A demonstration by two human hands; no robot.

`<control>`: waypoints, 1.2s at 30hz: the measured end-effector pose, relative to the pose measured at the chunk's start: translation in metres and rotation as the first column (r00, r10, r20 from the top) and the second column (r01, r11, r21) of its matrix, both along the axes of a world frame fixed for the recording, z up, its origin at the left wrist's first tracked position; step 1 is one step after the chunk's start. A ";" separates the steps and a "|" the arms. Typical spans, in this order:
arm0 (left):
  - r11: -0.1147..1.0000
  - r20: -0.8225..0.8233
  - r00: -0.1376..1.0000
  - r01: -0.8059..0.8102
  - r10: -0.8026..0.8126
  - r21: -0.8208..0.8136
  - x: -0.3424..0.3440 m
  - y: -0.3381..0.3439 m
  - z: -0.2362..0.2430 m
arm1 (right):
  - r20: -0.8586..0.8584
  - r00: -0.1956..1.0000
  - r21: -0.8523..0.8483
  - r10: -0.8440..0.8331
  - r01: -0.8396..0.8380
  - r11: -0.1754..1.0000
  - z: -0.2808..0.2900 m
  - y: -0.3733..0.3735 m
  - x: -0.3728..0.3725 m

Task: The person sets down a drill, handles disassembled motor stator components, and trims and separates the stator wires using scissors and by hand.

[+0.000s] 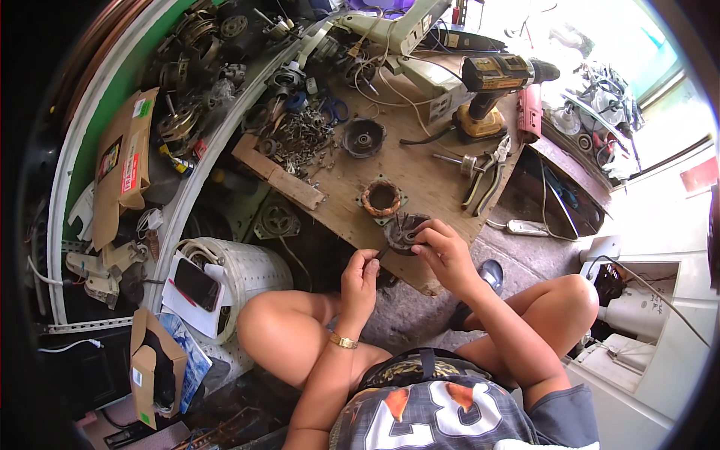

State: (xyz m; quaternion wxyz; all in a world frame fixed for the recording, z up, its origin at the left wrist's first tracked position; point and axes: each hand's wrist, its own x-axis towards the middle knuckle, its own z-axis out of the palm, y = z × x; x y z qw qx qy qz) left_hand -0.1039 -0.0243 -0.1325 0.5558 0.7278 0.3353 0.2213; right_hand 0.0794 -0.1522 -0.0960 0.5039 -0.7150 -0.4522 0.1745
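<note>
Pinched on the dark cover (394, 239) at the near edge of the bench (431, 172), right by the coil (367, 201), my right hand (448, 253) seems to steady it while my left hand (360, 274) grips some thin dark piece (382, 253), probably mid-fitting, so next calls for holding steady.

Perched on the seated person's head, the wide fisheye peers steeply down from above and behind the left hand (359, 276) and right hand (445, 253), near enough to catch both forearms (319, 379) below and the wooden bench (435, 171) beyond.
</note>
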 end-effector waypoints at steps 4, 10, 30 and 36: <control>0.999 -0.022 1.000 -0.013 0.014 0.047 -0.001 0.006 0.007 | 0.184 0.980 -0.097 0.075 -0.058 0.994 0.015 0.007 0.008; 0.958 0.023 1.000 -0.010 0.004 0.288 0.006 0.011 0.017 | 0.191 0.976 -0.110 0.102 -0.082 0.991 0.018 0.007 0.007; 0.765 0.091 0.988 -0.036 0.123 -0.643 0.051 0.011 0.032 | 0.183 0.967 -0.130 0.178 -0.156 0.979 0.021 -0.003 0.015; 0.907 0.104 0.987 0.154 -0.122 -0.391 0.033 0.032 0.005 | 0.166 0.955 -0.134 0.245 -0.224 0.965 0.023 0.000 0.020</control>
